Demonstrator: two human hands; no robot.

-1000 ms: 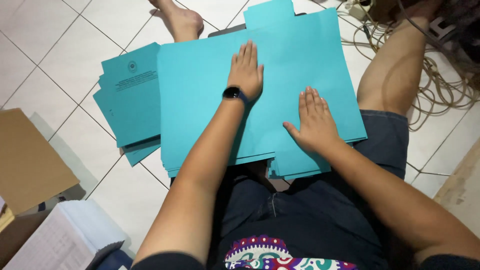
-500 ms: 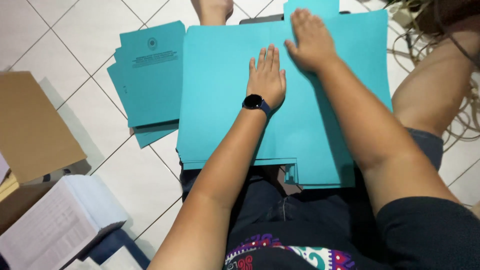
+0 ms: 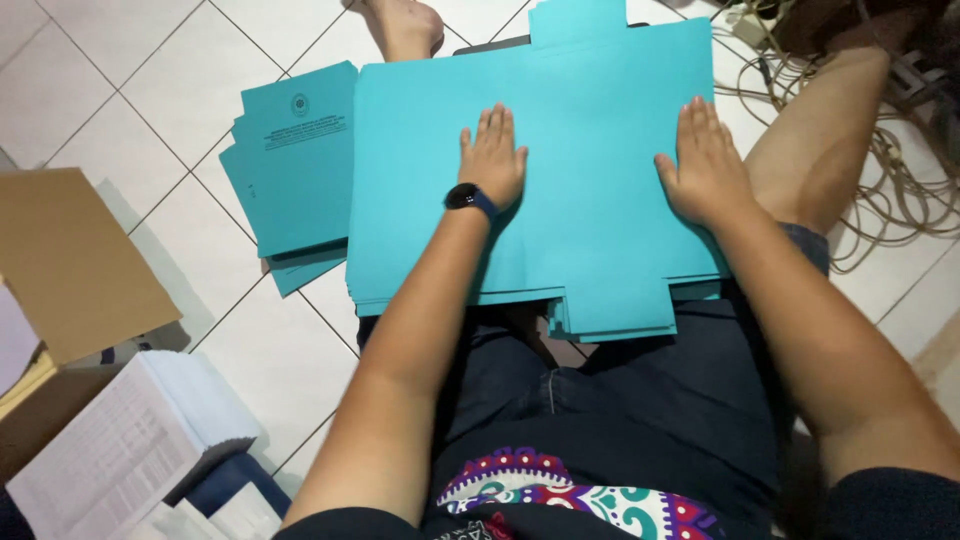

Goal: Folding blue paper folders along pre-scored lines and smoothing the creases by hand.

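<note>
Both hands flat and open — left hand [image 3: 492,155], right hand [image 3: 706,165] — pressing the teal folder stack [image 3: 590,230] on the lap; squaring edges looks next.

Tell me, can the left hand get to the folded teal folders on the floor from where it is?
Probably yes: the left hand lies flat on the teal sheets, and the folders sit just beside them with nothing between.

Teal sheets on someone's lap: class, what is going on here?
A person sits on a tiled floor with a stack of large teal sheets across their lap. Both hands lie flat on the top sheet, fingers spread: the left hand, with a dark watch on its wrist, and the right hand. A smaller pile of printed teal covers lies on the floor alongside.
</note>
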